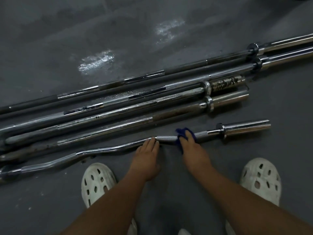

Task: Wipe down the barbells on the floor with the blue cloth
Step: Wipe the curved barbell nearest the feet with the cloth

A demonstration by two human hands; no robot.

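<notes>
Blue cloth [179, 142] bunched over the nearest bar, mostly hidden beneath the right hand [190, 145]; only dark folds show above and below the fingers

- Right hand curled over the cloth, gripping it against the bent bar [166, 138]; thumb out of sight
- Left hand [147, 154] just beside it on the same bar, fingers straight and flat on the metal, gripping nothing
- A short rough-textured stretch of the bar shows between the two hands
- The bent bar lies on the grey floor [50, 39]. Its right end sleeve [247, 127] is in full view; the left end runs out of frame
- Five more barbells [152, 102] lie side by side beyond it, close together, slanting up to the right. All are cut off at the left edge, and the two farthest also leave at the right edge
- One sleeve [227, 83] looks blotched; rust or worn plating, cannot tell in the dim light
- Pale shiny patches on the floor farther back; wet or glare, unclear
- White holed shoes, left shoe [97, 182] and right shoe [260, 180], stand either side of the forearms; heels are hidden
</notes>
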